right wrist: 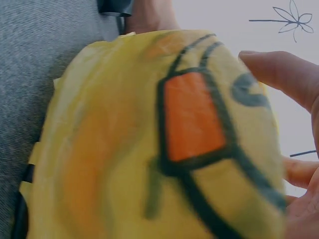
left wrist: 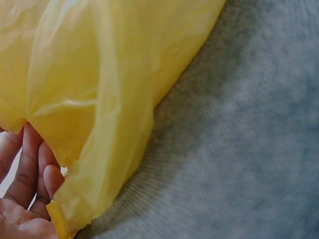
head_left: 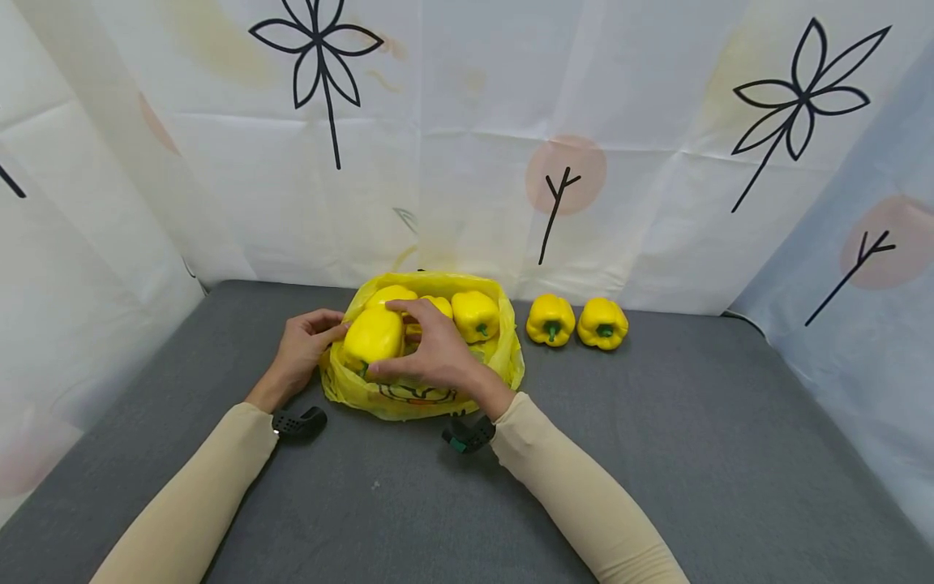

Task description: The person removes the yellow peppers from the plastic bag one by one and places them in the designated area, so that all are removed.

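Observation:
A yellow plastic bag (head_left: 514,365) with a printed front stands with its mouth spread on the grey surface. My left hand (head_left: 297,353) holds the bag's left rim, and in the left wrist view its fingers (left wrist: 27,174) are at the edge of the thin plastic. Between thumb and fingers, my right hand (head_left: 445,353) grips a yellow bell pepper (head_left: 374,337) at the left side of the bag's mouth. Several more yellow bell peppers lie inside, one (head_left: 476,315) at the right. The bag wall (right wrist: 124,124) hides the gripped pepper from the right wrist view.
Two yellow bell peppers, one (head_left: 550,320) nearer the bag and the other (head_left: 602,324) farther right, sit on the grey cloth-covered table (head_left: 693,438). White patterned curtains (head_left: 467,178) hang behind and at both sides. Each wrist wears a black band (head_left: 299,422).

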### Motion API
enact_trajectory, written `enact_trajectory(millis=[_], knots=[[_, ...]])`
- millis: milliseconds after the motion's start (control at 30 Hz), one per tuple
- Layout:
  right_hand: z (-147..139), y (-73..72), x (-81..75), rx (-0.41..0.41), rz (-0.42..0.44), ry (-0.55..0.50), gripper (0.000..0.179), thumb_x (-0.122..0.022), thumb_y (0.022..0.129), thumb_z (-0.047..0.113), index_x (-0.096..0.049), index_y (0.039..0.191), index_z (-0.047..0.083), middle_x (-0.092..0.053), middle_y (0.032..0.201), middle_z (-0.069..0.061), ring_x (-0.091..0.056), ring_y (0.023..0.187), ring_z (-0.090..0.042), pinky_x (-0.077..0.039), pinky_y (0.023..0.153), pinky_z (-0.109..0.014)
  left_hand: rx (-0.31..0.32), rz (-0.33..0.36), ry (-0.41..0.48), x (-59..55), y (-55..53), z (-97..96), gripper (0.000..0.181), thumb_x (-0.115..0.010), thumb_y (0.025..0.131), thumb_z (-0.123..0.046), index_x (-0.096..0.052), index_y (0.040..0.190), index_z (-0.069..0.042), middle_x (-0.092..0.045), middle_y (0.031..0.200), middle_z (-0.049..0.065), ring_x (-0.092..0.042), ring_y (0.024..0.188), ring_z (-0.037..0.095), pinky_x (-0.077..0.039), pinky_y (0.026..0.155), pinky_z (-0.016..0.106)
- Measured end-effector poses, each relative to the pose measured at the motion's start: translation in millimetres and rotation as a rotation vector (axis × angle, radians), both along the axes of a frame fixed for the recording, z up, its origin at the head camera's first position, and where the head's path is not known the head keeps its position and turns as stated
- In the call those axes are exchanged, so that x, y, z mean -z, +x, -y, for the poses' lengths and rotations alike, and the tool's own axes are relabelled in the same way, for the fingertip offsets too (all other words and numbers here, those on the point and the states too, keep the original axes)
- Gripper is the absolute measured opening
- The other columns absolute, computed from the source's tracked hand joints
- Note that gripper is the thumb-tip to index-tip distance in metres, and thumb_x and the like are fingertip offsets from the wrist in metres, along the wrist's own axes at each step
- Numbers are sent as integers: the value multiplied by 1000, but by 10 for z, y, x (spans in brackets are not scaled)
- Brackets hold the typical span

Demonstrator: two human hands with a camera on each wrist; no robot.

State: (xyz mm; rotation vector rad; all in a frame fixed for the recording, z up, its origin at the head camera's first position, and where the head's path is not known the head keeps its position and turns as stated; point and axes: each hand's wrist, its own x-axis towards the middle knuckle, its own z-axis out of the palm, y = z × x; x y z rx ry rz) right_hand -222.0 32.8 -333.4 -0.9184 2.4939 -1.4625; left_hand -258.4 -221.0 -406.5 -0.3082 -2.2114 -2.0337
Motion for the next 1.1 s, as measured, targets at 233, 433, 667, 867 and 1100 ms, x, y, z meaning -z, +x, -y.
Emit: enact_trajectory(millis=[233,433,667,867,1100], knots=[[-25,-7,-67,5,9,-48,84,-87,82,21,-42,152,7,-40,149,-14,-52,129,-31,-46,106,-43,-13,6,8,-3,0,-2,12,-67,98,-7,-74,99,-17,-70,91,-8,-63,84,9,-54,73,19],[-51,4,-119,-1,-3,-78,86,-87,82,18,-41,153,5,-39,151,-14,-52,130,-31,-46,107,-43,-14,-5,-19,14,10,1,10,-66,99,-8,-73,102,-15,-69,91,-10,-63,85,8,-54,74,19],[-84,3,-171,-2,-11,-109,85,-87,81,16,-42,152,5,-41,149,-13,-51,130,-29,-47,106,-37,-6,-4,-23,6,3,0,8,-67,99,-9,-73,104,-12,-70,92,-11,-64,85,8,-55,74,19],[-114,10,-210,-9,-20,-124,84,-86,82,15,-42,152,6,-41,150,-11,-51,131,-28,-46,106,-35,-10,-1,-27,-5,8,-9,7,-69,98,-10,-74,103,-10,-70,94,-5,-63,85,9,-55,73,19],[-136,13,-241,-7,-40,-131,83,-86,82,15,-42,152,6,-41,150,-10,-50,131,-24,-46,106,-34,-16,8,-29,-11,14,-12,9,-71,97,-14,-74,104,-8,-69,92,-7,-63,85,9,-55,74,19]])
